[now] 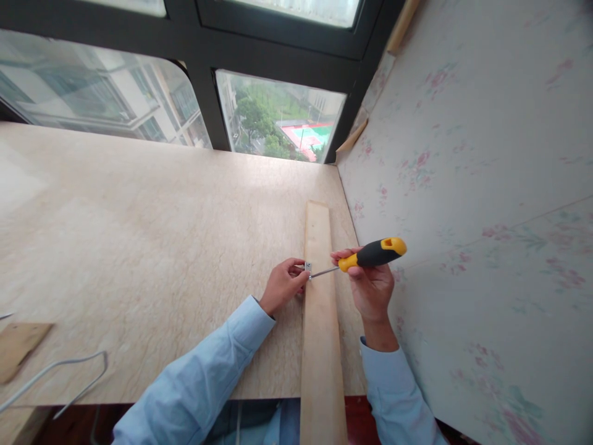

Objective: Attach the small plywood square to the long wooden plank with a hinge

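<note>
A long pale wooden board (319,346) lies on the stone-patterned sill and juts out past its front edge toward me. On the board's left edge sits a small metal bracket (307,266), pinched by the fingers of my left hand (283,285). My right hand (370,287) grips a yellow and black screwdriver (373,254) by its handle, tilted with the handle up to the right. Its thin shaft points left, and the tip meets the bracket near my left fingertips. Whether a screw is at the tip is too small to tell.
A floral papered wall (463,247) rises close to my right arm. Dark window frames (278,37) stand behind the sill (139,235). A small wooden piece (23,346) and a white cable (69,360) lie at the near left.
</note>
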Demonstrator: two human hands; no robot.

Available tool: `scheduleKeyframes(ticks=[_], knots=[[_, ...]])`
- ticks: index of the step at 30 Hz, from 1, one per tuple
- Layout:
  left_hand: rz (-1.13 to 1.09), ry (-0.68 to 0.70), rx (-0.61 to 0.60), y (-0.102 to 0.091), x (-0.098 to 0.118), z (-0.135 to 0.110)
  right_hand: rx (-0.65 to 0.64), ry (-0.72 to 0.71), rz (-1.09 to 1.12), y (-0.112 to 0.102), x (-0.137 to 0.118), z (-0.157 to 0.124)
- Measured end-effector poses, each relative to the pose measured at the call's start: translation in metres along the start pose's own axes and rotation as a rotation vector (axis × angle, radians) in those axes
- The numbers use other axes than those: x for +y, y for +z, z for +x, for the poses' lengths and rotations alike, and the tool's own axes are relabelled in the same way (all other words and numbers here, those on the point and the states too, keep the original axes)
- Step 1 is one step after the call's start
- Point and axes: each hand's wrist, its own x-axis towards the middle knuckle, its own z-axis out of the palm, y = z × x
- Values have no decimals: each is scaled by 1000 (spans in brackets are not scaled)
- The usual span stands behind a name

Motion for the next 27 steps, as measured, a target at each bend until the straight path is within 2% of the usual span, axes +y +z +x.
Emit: scheduleKeyframes(ticks=[10, 18, 23, 27], knots=[[11, 9, 15, 1, -4, 1, 99, -64, -70, -4, 4, 7], [0, 1, 15, 1, 2, -2, 185, -20, -34, -3, 6, 11], [16, 5, 20, 1, 2, -2, 181, -9, -39, -3, 5, 11], [5, 12, 14, 0, 0, -1, 86, 7, -99, -5, -5, 9]])
